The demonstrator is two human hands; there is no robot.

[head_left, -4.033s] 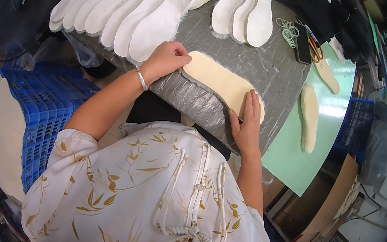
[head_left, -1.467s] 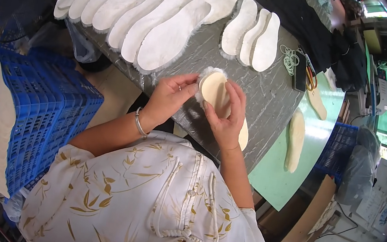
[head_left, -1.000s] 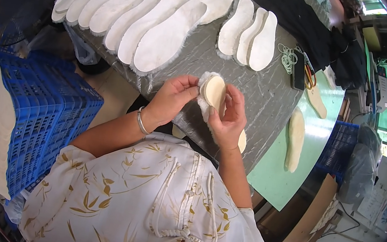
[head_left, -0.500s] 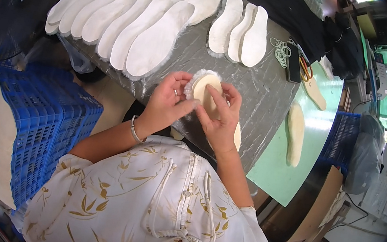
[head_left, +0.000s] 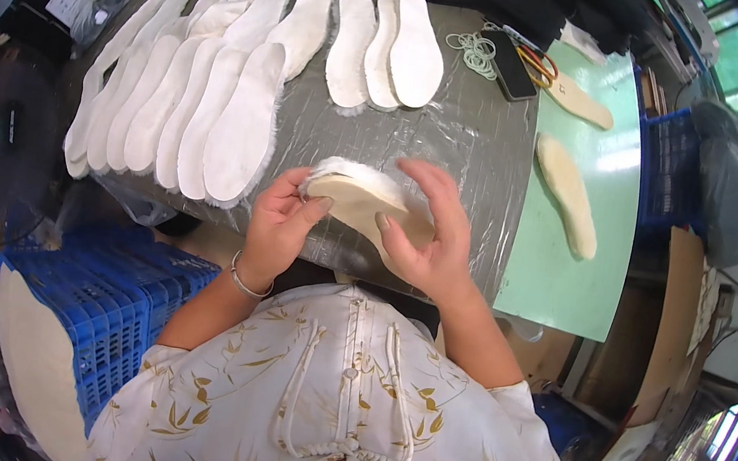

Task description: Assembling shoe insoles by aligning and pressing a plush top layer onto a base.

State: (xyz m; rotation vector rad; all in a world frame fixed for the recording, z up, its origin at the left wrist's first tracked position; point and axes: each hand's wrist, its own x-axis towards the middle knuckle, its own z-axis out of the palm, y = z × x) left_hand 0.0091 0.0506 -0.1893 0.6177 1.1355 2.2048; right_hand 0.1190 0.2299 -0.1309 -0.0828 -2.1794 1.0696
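My grip is clenching 1 fleece-edged insole between left hand and right hand; I am keeping thumbs flat, edges aligned.

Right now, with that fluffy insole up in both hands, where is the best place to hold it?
Probably by its two long edges, as shown: the left hand pinches the rounded end from the left, and the right hand wraps the far side. The insole is thin, flat and floppy, tan face toward the person, white fleece at the rim, so a grip from both sides keeps it from sagging.
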